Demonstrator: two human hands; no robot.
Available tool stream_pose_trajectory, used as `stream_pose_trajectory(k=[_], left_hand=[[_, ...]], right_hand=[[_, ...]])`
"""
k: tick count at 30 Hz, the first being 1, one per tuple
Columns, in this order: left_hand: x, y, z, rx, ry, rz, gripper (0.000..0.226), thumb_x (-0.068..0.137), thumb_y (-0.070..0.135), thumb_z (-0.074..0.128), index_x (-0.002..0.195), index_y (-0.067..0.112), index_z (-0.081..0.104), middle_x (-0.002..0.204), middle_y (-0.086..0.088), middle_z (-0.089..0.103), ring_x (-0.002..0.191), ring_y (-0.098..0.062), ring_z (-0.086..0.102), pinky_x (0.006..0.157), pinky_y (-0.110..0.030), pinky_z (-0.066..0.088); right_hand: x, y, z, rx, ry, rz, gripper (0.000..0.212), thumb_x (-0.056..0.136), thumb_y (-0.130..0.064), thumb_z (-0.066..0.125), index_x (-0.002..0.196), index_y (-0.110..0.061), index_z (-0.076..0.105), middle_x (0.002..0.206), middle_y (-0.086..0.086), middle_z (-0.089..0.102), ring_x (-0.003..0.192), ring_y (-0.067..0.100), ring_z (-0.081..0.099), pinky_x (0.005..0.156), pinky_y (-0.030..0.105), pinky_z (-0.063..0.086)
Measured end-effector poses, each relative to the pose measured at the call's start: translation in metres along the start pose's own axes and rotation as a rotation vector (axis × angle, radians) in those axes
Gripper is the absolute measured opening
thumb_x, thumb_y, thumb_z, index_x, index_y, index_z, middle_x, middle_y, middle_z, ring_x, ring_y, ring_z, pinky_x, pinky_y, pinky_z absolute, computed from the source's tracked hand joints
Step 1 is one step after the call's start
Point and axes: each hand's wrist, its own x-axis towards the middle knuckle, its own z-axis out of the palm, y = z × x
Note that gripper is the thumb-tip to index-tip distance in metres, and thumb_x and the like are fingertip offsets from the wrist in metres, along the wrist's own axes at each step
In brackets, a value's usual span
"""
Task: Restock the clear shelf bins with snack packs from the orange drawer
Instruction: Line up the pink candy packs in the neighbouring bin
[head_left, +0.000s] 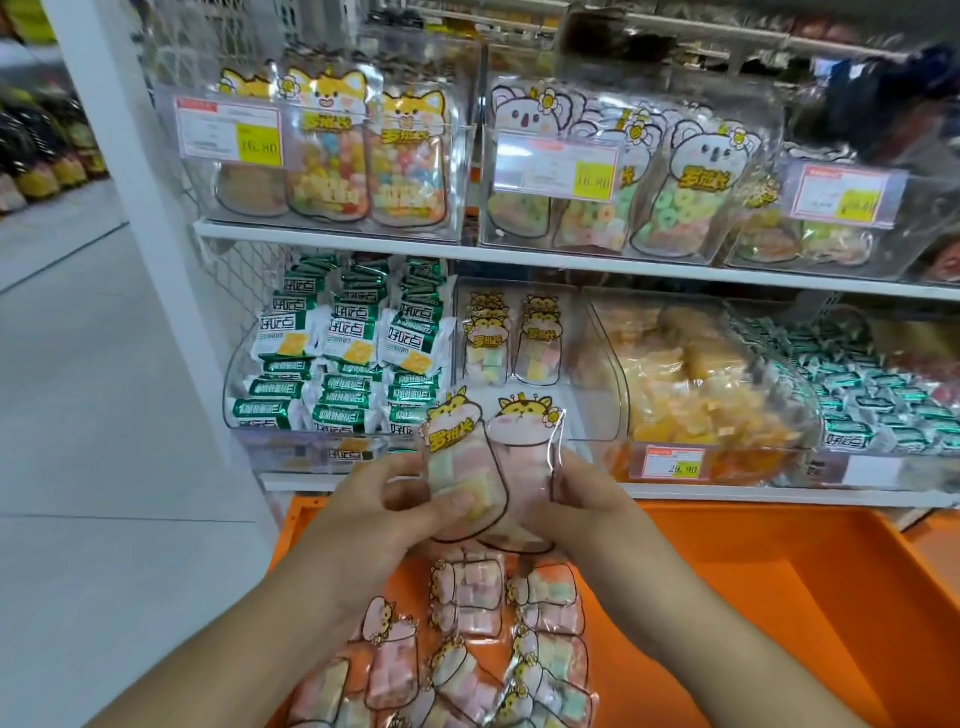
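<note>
Forearms enter bottom centre, over the orange drawer filling the lower right. Loose snack packs lie piled at the drawer's left end. Shelf unit above: clear bins on two levels. Middle bin on the lower shelf holds two rows of the same hamster-print packs, upright. Left hand pinches one pack, thumb on its front. Right hand grasps a second pack by its right edge. Both packs held upright, overlapping, frame centre, just below that bin.
</note>
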Motion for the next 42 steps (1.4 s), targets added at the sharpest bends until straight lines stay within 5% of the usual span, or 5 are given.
stream_pose_trajectory(k=[10,14,24,35,42], left_hand=[[0.002,-0.006,0.003,0.119,-0.017,0.088,0.038,0.087,0.044,0.08,0.123,0.046,0.068,0.12,0.006,0.076,0.112,-0.02,0.073,0.102,-0.051,0.054],[-0.002,-0.007,0.012,-0.138,-0.069,-0.017,0.035,0.102,0.022,0.062,0.135,0.031,0.068,0.125,-0.008,0.075,0.113,-0.035,0.073,0.103,-0.057,0.054],[-0.013,0.007,0.02,-0.083,-0.149,0.046,0.02,0.09,0.036,0.069,0.106,0.029,0.079,0.098,-0.008,0.08,0.088,-0.024,0.078,0.077,-0.038,0.061],[-0.002,0.004,0.013,0.284,-0.272,0.04,0.038,0.088,0.046,0.075,0.123,0.054,0.064,0.124,0.012,0.074,0.122,-0.011,0.066,0.114,-0.049,0.043],[0.005,0.033,0.016,0.45,-0.312,0.102,0.03,0.081,0.06,0.066,0.1,0.081,0.057,0.117,0.039,0.067,0.11,0.018,0.061,0.1,-0.02,0.045]], right_hand=[[0.002,0.013,0.014,-0.504,0.246,-0.204,0.008,0.107,-0.042,0.055,0.114,-0.041,0.055,0.091,-0.022,0.059,0.077,0.0,0.057,0.071,0.021,0.05],[-0.002,0.023,0.024,-0.446,0.138,-0.083,0.088,0.085,-0.043,0.083,0.157,-0.045,0.032,0.133,-0.025,0.044,0.107,0.005,0.062,0.092,0.032,0.058],[-0.008,0.011,0.02,-0.485,0.279,-0.139,0.068,0.077,-0.034,0.093,0.126,-0.046,0.048,0.114,-0.027,0.046,0.093,-0.012,0.053,0.08,0.008,0.045],[0.014,0.005,-0.025,-0.306,0.282,-0.077,0.054,0.092,-0.024,0.081,0.133,-0.048,0.054,0.116,-0.019,0.059,0.076,0.017,0.062,0.064,0.024,0.054],[0.038,-0.002,-0.045,-0.29,0.218,-0.124,0.023,0.082,-0.016,0.09,0.092,-0.027,0.072,0.064,-0.013,0.052,0.059,0.007,0.048,0.059,0.019,0.041]])
